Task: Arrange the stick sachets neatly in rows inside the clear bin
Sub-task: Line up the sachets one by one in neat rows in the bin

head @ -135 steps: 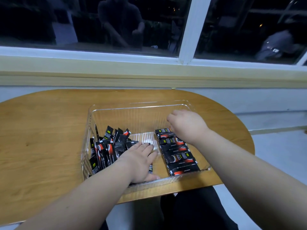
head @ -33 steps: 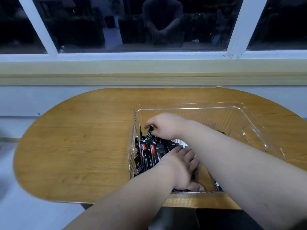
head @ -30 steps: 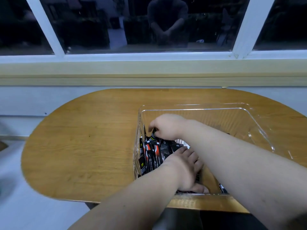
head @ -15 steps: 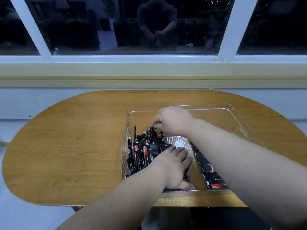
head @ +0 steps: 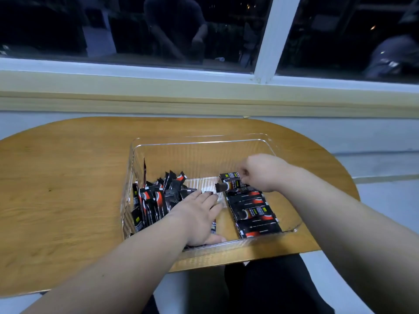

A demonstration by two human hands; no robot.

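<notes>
A clear bin sits on the wooden table. A loose heap of black-and-red stick sachets fills its left side. Along the right side lies a neat row of flat sachets. My right hand pinches one sachet at the far end of that row. My left hand lies flat with straight fingers on the bin floor, between the heap and the row, covering a few sachets.
The oval wooden table stands against a wall under a window sill. Its near edge runs just below the bin. Dark trousers show beneath the table edge.
My right hand has left the heap on the left and carried a sachet across to the far end of the right-hand row. My left hand stays flat in the bin.
</notes>
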